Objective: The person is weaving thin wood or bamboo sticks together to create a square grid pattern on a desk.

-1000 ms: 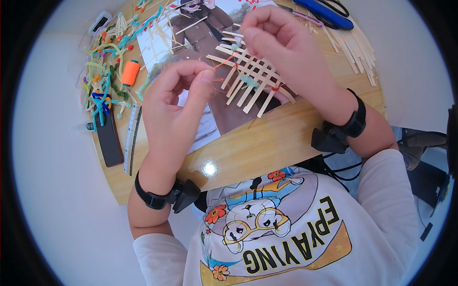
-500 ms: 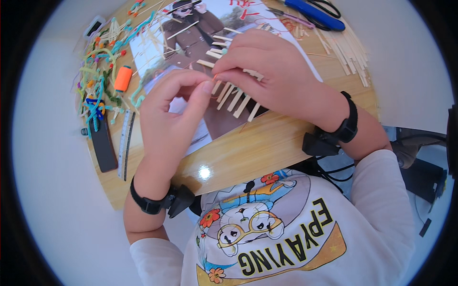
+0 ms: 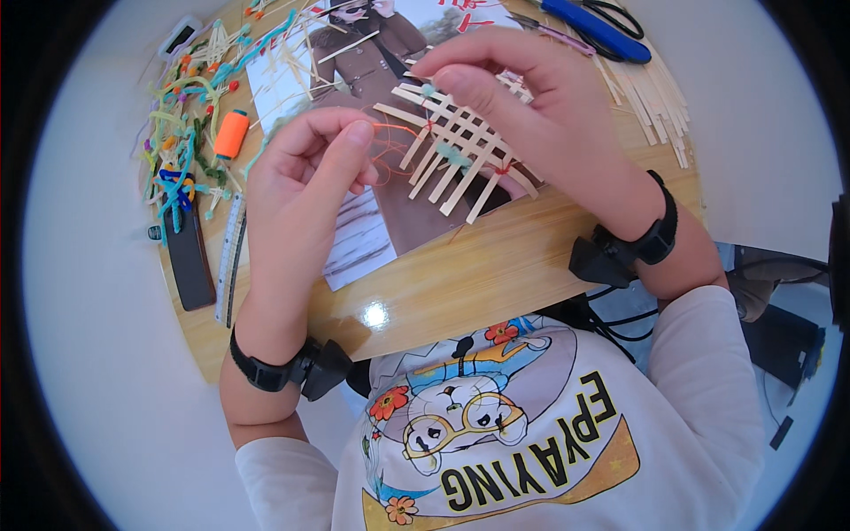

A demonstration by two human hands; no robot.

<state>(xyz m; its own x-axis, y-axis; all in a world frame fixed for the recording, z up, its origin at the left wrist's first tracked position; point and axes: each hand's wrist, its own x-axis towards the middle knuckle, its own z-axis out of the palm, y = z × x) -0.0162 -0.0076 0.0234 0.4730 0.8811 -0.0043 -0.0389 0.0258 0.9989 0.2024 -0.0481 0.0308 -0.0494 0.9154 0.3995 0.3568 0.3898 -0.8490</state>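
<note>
A small lattice of crossed pale bamboo strips [image 3: 460, 146] is tilted above the printed sheet, tied with red thread at its crossings and with bits of green fuzzy stem woven in. My right hand [image 3: 540, 115] is closed on its far right side, thumb and forefinger bent over the top edge; its other fingers are mostly hidden. My left hand [image 3: 314, 164], left of the lattice, pinches an orange thread [image 3: 394, 128] that runs toward the strips and loops loosely between the hands.
Below lies a printed picture sheet [image 3: 363, 239] of a figure in a brown coat. Leftward are an orange thread spool [image 3: 232, 134], tangled fuzzy stems [image 3: 181, 106], a dark oblong case [image 3: 190, 261] and a ruler [image 3: 232, 257]. Blue-handled scissors [image 3: 595, 26] and loose strips [image 3: 651, 102] lie far right.
My left hand has drawn away leftward from the lattice, with the orange thread in its pinch. My right hand has shifted slightly up and right, uncovering more of the lattice.
</note>
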